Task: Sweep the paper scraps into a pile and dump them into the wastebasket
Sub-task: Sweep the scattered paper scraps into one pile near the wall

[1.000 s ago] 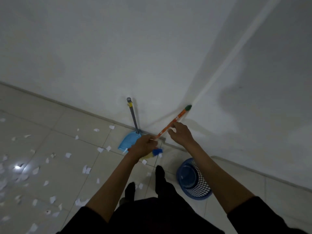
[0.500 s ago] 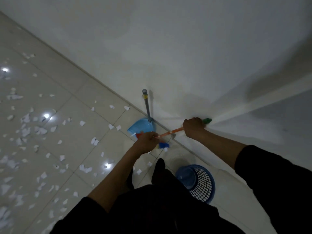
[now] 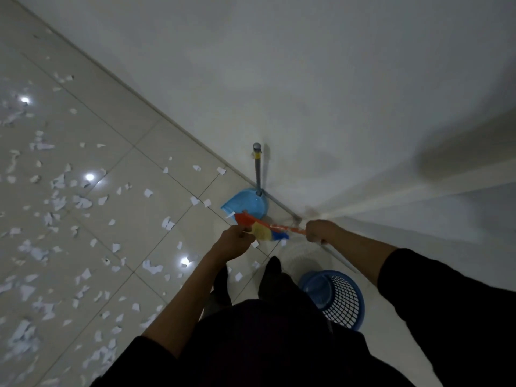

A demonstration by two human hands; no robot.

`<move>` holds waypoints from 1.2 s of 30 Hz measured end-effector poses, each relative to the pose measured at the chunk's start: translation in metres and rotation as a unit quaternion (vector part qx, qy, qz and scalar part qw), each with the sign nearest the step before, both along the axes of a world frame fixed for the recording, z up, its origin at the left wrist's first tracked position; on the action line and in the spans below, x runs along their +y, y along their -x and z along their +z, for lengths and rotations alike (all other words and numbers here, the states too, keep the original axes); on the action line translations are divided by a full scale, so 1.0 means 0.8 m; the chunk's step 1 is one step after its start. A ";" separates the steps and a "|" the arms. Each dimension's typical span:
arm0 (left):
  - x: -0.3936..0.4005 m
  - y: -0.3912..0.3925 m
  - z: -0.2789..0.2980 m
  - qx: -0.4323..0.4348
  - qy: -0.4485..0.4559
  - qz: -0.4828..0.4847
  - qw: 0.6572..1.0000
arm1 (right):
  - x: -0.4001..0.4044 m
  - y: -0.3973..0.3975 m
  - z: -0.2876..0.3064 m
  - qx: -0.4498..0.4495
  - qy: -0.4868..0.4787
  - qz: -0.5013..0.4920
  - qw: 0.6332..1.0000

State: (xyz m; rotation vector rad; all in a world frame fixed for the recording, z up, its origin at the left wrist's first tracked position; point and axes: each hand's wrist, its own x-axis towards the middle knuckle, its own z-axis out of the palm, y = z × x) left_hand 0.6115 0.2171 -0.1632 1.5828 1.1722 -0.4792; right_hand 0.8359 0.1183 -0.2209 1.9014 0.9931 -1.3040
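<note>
Both hands on the broom (image 3: 268, 229), held off the floor, long axis running left-right. Left hand (image 3: 236, 239) curled at the head end by the yellow-blue bristles; right hand (image 3: 318, 231) fisted round the orange handle. Paper scraps (image 3: 83, 202) lie scattered over the tiles to the left, nothing piled, so left hand is nearer. Wastebasket (image 3: 342, 298) sits near right, by the feet; blue dustpan (image 3: 247, 202) leans at the wall just beyond the broom.

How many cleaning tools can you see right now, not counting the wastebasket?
2. The broom is held across the body by the left hand and right hand. The blue dustpan stands against the wall, its handle upright. None seems hidden.
</note>
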 end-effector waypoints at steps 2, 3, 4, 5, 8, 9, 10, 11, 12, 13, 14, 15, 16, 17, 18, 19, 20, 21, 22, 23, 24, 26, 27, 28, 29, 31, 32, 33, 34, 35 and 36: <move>0.003 0.012 -0.001 -0.002 0.006 -0.003 1.000 | -0.017 0.025 -0.010 0.032 0.014 -0.058 0.998; 0.006 0.020 -0.001 -0.002 0.007 -0.004 1.000 | -0.026 0.041 -0.015 0.042 0.018 -0.092 0.995; 0.007 0.026 -0.004 -0.001 0.007 -0.002 1.000 | -0.035 0.053 -0.018 0.054 0.022 -0.136 0.989; 0.010 0.036 -0.006 -0.001 0.006 -0.005 1.000 | -0.044 0.069 -0.022 0.071 0.017 -0.192 0.979; 0.017 0.064 -0.012 0.005 0.010 -0.019 1.000 | -0.064 0.115 -0.017 0.095 -0.012 -0.318 0.943; 0.018 0.071 -0.014 0.005 0.010 -0.023 1.000 | -0.069 0.124 -0.016 0.094 -0.021 -0.329 0.939; 0.019 0.082 -0.017 0.005 0.014 -0.031 0.999 | -0.074 0.138 -0.013 0.092 -0.026 -0.333 0.938; 0.019 0.094 -0.020 0.004 0.016 -0.040 0.999 | -0.080 0.152 -0.009 0.092 -0.031 -0.337 0.937; 0.019 0.100 -0.023 0.005 0.019 -0.043 0.999 | -0.087 0.158 -0.006 0.094 -0.030 -0.341 0.935; 0.017 0.108 -0.026 0.005 0.023 -0.049 0.999 | -0.095 0.168 -0.004 0.098 -0.031 -0.350 0.931; 0.016 0.117 -0.028 0.003 0.031 -0.053 0.998 | -0.103 0.180 0.001 0.102 -0.030 -0.365 0.925; 0.014 0.129 -0.031 0.000 0.039 -0.060 0.997 | -0.111 0.197 0.004 0.101 -0.030 -0.379 0.919; 0.013 0.136 -0.035 0.001 0.046 -0.062 0.997 | -0.117 0.208 0.008 0.097 -0.029 -0.387 0.916; 0.011 0.149 -0.039 0.001 0.054 -0.071 0.996 | -0.126 0.227 0.015 0.093 -0.031 -0.399 0.912; 0.010 0.157 -0.043 0.003 0.059 -0.077 0.995 | -0.131 0.240 0.021 0.089 -0.029 -0.406 0.909; 0.008 0.166 -0.047 0.006 0.064 -0.084 0.994 | -0.139 0.255 0.028 0.087 -0.030 -0.418 0.904; 0.006 0.176 -0.052 0.008 0.069 -0.089 0.994 | -0.145 0.268 0.036 0.086 -0.033 -0.430 0.898; 0.003 0.186 -0.056 0.010 0.074 -0.094 0.993 | -0.153 0.282 0.042 0.089 -0.035 -0.444 0.891; 0.001 0.193 -0.060 0.014 0.077 -0.098 0.992 | -0.161 0.292 0.046 0.091 -0.038 -0.455 0.885; -0.003 0.202 -0.062 0.017 0.079 -0.098 0.992 | -0.171 0.303 0.049 0.089 -0.043 -0.467 0.879; -0.007 0.209 -0.064 0.021 0.078 -0.098 0.992 | -0.180 0.311 0.052 0.083 -0.048 -0.477 0.874; -0.016 0.224 -0.067 0.025 0.077 -0.093 0.992 | -0.198 0.326 0.054 0.075 -0.058 -0.500 0.861; -0.021 0.230 -0.068 0.024 0.078 -0.089 0.993 | -0.205 0.332 0.055 0.072 -0.065 -0.513 0.853; -0.026 0.237 -0.068 0.021 0.078 -0.084 0.993 | -0.212 0.337 0.057 0.070 -0.073 -0.526 0.845; -0.031 0.243 -0.069 0.017 0.081 -0.079 0.993 | -0.217 0.340 0.058 0.069 -0.078 -0.539 0.836; -0.044 0.258 -0.069 0.011 0.082 -0.072 0.994 | -0.229 0.345 0.061 0.066 -0.087 -0.560 0.822; -0.048 0.262 -0.072 0.011 0.082 -0.069 0.994 | -0.233 0.345 0.060 0.062 -0.091 -0.570 0.814; -0.056 0.270 -0.072 0.010 0.080 -0.065 0.995 | -0.238 0.347 0.059 0.058 -0.097 -0.574 0.811; -0.065 0.279 -0.070 0.007 0.076 -0.059 0.995 | -0.244 0.351 0.060 0.055 -0.105 -0.574 0.810; -0.075 0.285 -0.069 0.003 0.073 -0.055 0.996 | -0.249 0.354 0.060 0.052 -0.113 -0.572 0.811; -0.084 0.290 -0.068 0.000 0.067 -0.050 0.996 | -0.254 0.358 0.059 0.052 -0.120 -0.568 0.812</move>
